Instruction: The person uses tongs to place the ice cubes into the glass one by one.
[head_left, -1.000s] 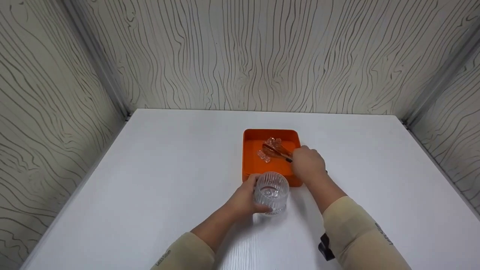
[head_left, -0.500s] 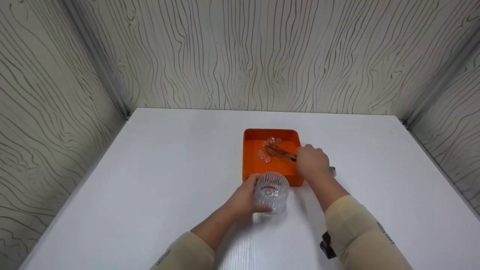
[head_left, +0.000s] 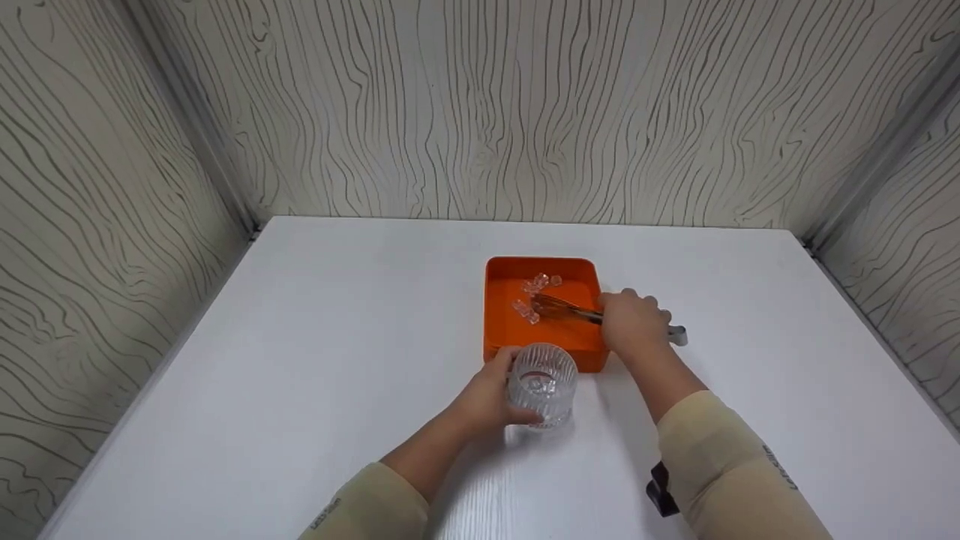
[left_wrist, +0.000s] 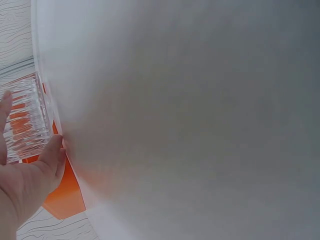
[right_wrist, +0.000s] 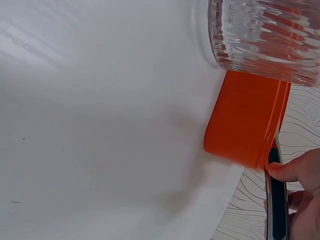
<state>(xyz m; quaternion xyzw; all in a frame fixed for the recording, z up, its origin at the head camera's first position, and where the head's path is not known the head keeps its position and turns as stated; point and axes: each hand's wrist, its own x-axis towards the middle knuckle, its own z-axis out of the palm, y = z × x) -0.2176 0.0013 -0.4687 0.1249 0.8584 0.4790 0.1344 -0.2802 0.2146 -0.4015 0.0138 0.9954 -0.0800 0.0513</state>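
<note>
A ribbed clear glass [head_left: 544,386] stands at the near edge of an orange tray [head_left: 504,330], and my left hand [head_left: 484,397] grips its left side. The left wrist view has my left hand [left_wrist: 32,175] around the glass [left_wrist: 25,117]. My right hand [head_left: 636,322] holds metal tongs [head_left: 574,310] whose tips are low inside the tray, close to several clear cubes [head_left: 527,311]. More clear cubes [head_left: 541,282] lie toward the tray's back. The right wrist view has the thumb of my right hand [right_wrist: 302,187] pressed on the dark handle of the tongs [right_wrist: 278,200].
The white table [head_left: 337,315] extends on both sides of the tray. Wood-grain patterned panels [head_left: 480,112] rise behind it and at both sides. A black object [head_left: 661,489] shows beside my right sleeve.
My right hand and the tongs have shifted slightly right, exposing more of the tongs' rear end. The back cubes now lie spread apart, away from the tong tips. My left hand and the glass stay put.
</note>
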